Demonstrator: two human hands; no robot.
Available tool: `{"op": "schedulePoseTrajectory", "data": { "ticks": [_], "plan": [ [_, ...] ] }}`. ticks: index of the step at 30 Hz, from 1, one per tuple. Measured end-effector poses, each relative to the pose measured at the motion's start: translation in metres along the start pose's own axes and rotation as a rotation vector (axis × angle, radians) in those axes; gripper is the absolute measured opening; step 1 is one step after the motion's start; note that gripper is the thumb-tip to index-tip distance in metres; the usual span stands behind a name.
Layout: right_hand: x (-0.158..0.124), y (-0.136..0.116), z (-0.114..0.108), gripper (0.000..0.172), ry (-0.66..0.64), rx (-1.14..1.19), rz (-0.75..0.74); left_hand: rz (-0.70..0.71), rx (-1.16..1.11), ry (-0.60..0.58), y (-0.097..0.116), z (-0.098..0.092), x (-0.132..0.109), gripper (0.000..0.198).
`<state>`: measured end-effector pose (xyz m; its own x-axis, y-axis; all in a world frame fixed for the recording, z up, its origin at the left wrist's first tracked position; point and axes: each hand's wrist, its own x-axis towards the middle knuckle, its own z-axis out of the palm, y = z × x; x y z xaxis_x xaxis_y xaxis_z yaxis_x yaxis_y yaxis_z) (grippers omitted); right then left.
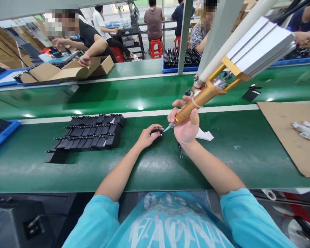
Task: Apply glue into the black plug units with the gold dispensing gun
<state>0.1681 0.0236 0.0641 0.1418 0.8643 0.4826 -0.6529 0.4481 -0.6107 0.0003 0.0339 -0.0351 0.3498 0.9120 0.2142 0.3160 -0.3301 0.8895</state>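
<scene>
L hand (145,137) holds a small blk box (159,136) on the green bench (155,172); R hand (187,127) grips a big gold tool (192,106), tip by the box, can't tell if touching. Looks like tip-to-box work; next move prob. needs steady hands. Other blk boxes (93,132) sit in rows, L side; ppl (154,22) sit behind.

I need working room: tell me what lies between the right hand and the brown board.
In the head view, a white scrap beside the right hand, then green tabletop with a pale mark.
</scene>
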Motion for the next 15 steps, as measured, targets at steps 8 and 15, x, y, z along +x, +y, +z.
{"op": "schedulePoseTrajectory", "data": {
  "ticks": [8, 15],
  "plan": [
    [0.0, -0.001, 0.001, 0.039, 0.028, -0.019, 0.027, 0.193, 0.479, -0.099, 0.017, -0.016, -0.011, 0.048],
    [0.0, -0.001, 0.001, 0.04, 0.024, -0.009, 0.038, 0.044, 0.544, 0.013, 0.024, -0.007, -0.018, 0.036]
  ]
}}
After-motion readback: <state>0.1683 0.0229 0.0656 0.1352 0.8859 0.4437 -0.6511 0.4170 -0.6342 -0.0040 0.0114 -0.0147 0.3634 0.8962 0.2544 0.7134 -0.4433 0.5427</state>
